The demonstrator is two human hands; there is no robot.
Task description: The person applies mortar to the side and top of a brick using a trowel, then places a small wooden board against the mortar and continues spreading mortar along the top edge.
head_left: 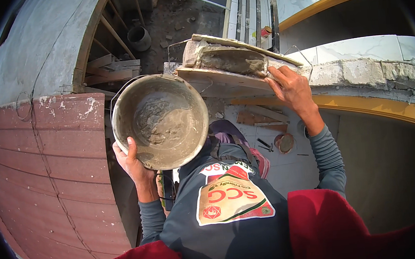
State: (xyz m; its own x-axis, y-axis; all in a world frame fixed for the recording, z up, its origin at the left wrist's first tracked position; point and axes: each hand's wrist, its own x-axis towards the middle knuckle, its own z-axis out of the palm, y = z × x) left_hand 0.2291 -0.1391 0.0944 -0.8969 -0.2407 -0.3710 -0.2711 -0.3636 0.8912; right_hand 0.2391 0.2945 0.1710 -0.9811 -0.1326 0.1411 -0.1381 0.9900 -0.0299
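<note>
Reddish-brown sheeting (44,157) borders the site at left, and a rough masonry wall (359,71) runs along the right. Left grip (135,169) grasps the bucket (195,123) by its lower-left rim, thumb over the inside, the grey mortar (160,118) lying above and to the right of that grip. Right grip (292,91) sits, fingers bent, at the right end of the front board (223,76); whether it clasps anything cannot be told.
</note>
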